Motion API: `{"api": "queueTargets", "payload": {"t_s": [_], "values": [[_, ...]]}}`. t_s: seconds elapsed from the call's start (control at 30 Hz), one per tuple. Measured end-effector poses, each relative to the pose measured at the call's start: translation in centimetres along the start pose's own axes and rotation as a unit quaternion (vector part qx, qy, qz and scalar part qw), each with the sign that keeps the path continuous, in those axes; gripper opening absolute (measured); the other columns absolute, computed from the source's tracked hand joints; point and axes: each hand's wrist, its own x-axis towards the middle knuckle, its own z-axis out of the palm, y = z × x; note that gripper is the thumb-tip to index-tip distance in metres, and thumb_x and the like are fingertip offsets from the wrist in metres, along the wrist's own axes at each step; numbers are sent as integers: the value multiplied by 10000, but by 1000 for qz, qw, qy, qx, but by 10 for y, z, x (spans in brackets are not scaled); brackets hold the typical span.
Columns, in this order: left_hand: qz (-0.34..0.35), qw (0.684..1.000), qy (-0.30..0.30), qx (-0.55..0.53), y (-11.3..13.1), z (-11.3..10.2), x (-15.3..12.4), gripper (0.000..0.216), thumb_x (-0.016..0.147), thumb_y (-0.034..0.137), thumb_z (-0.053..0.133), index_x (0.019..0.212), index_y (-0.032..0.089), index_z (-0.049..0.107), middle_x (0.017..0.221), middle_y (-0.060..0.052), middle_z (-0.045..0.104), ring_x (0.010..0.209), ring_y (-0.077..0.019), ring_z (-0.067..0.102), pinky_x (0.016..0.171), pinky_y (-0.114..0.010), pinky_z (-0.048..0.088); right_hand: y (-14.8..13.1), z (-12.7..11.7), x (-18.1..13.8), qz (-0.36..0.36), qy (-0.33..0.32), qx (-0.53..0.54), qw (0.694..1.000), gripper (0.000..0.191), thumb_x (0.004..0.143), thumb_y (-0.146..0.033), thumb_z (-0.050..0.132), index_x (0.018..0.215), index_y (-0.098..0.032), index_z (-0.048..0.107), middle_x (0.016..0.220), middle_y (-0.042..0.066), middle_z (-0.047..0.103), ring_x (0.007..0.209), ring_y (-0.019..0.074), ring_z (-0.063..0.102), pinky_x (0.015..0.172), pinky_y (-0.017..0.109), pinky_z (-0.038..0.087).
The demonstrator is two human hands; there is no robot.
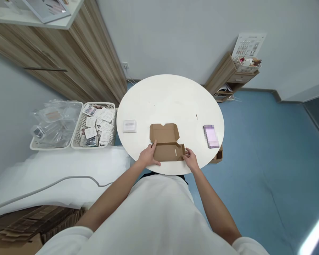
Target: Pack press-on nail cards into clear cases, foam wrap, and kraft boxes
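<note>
Both ends of the cardboard box (166, 143), at lower centre on the round table (170, 99), are gripped: left hand (149, 156) pressed flat, right hand (190, 159) pinching a flap (183, 150). Front-wall folding seems in hand; even pressure is needed next.

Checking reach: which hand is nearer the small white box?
Left. The left hand is right of the small white box; the right hand farther right, across the cardboard box.

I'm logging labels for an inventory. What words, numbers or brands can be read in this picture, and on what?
No text can be read.
On the wall chart: print too small.
On the packets in the basket: too small.
On the white pack and purple item on the table: blurred.
On the cardboard box: no print visible.
</note>
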Motion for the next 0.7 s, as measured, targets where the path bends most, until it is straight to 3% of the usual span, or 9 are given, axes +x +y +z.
{"api": "queueTargets", "payload": {"t_s": [0.13, 0.4, 0.57, 0.7], "values": [[0, 1000, 6, -13, 2, 2, -2, 1285, 360, 566, 741, 1373, 246, 18, 1154, -126, 422, 927, -293, 547, 721, -297, 396, -14, -4, 1, -23, -27, 59, 998, 386, 724, -282, 420, 1088, -185, 502, 1113, 77, 569, 850, 165, 591, 741, 310, 483], [-14, 1000, 3, -11, 10, 5, -2, 1333, 336, 574, 742, 1373, 237, -25, 1158, -138, 413, 904, -295, 554, 694, -302, 403, -35, 11, -2, -48, -59, -30, 997, 419, 673, -409, 543, 1037, -217, 471, 1107, 58, 553, 736, 130, 543, 688, 298, 461], [-13, 1000, -1, -15, 13, 3, -1, 1289, 339, 574, 741, 1369, 256, 36, 1168, -138, 411, 926, -301, 548, 704, -298, 405, -31, 19, 7, -32, 4, -100, 994, 262, 691, -334, 489, 923, -217, 453, 878, 27, 596, 641, 140, 525, 616, 291, 417], [-5, 1000, 1, -21, 14, 4, 0, 1278, 341, 571, 742, 1369, 256, 51, 1159, -134, 416, 932, -306, 545, 712, -304, 405, -25, 24, 15, -37, 30, -162, 986, 96, 656, -229, 450, 737, -226, 399, 644, -26, 518, 574, 139, 464, 537, 255, 349]]}}
